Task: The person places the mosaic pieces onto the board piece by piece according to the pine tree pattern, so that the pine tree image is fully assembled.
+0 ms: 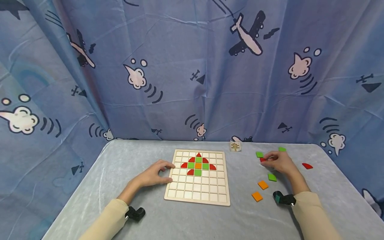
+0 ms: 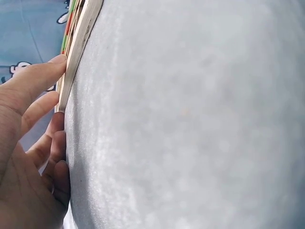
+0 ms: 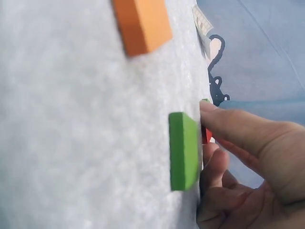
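Holding tiles [image 1: 198, 165], the board [image 1: 196, 195] touches the spread left hand [image 1: 152, 174]; the right hand [image 1: 280, 162] pinches a red piece [image 1: 262, 160].

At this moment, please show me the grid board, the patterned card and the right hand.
Grid board [image 1: 197, 180]: head view, a bare cell.
Patterned card [image 1: 235, 146]: head view, its middle.
Right hand [image 1: 280, 162]: head view, back of hand.

The head camera looks forward and down over the table [image 1: 192, 221], far enough back to frame the left hand [image 1: 154, 174], the right hand [image 1: 279, 161], the whole grid board [image 1: 196, 188] and the airplane-print curtain [image 1: 174, 120]. Both wrist views skim the table from close by, rolled sideways; the left shares the board's edge with the head view, the right a green square tile [image 3: 183, 152].
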`<state>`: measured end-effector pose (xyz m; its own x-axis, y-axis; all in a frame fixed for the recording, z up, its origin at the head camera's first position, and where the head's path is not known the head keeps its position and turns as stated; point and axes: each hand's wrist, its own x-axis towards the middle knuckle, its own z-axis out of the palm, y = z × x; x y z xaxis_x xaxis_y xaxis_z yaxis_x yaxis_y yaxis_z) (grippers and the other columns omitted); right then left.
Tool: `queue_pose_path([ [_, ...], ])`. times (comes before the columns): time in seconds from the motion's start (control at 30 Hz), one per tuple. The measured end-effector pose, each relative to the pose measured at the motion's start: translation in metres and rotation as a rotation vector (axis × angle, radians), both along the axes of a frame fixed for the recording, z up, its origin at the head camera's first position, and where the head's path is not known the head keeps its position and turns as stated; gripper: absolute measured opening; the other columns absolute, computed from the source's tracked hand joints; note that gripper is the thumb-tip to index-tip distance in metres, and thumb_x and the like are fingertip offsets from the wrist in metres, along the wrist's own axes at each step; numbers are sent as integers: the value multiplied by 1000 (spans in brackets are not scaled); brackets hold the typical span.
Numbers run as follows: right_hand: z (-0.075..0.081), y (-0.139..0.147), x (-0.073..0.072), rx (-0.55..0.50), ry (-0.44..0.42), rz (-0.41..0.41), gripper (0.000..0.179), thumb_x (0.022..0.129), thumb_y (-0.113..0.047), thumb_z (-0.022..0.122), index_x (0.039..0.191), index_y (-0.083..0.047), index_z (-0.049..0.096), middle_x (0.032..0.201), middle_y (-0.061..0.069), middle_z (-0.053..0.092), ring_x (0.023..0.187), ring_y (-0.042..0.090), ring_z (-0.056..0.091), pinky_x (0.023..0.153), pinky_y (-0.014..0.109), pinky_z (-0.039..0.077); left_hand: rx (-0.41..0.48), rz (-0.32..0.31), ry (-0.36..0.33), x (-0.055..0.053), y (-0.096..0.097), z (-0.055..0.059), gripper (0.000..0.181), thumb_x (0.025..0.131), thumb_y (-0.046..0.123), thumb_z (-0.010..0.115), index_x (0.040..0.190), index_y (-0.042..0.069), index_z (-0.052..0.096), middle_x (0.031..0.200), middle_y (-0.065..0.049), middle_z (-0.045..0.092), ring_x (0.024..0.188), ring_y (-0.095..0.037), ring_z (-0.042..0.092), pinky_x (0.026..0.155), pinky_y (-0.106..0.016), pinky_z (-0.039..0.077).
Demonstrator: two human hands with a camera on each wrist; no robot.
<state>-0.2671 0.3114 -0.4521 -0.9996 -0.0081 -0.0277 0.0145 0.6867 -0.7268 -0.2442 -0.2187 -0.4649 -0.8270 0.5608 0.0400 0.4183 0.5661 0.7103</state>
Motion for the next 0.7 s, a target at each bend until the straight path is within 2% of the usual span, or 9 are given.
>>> queue_pose_path([
  [0.2,1,1,1,-25,10,48,32,85,-9,83,104,9,66,91,12,66,82,25,57,65,31,50,-2,4,2,0,0,-1,51,90,26,80,135,10,63,129,-9,53,110,-27,52,96,-50,43],
  [0.4,1,5,3,-41,9,101,26,87,-8,81,100,7,65,84,7,64,73,22,52,60,29,46,-3,4,4,-1,0,-2,51,90,26,80,135,10,63,129,-9,53,110,-27,52,96,-50,42],
  [0.57,6,6,7,-38,-4,121,27,93,-15,77,106,6,67,92,9,66,77,24,53,62,32,46,-7,5,6,-1,0,-2,51,90,27,80,136,10,63,130,-9,53,110,-27,52,96,-50,42],
  [0.7,9,4,9,-74,-25,121,30,95,-20,76,110,4,67,96,9,68,79,26,54,63,33,47,-4,4,6,-1,-1,-2,51,90,27,80,135,10,63,130,-9,54,110,-27,52,96,-50,42],
])
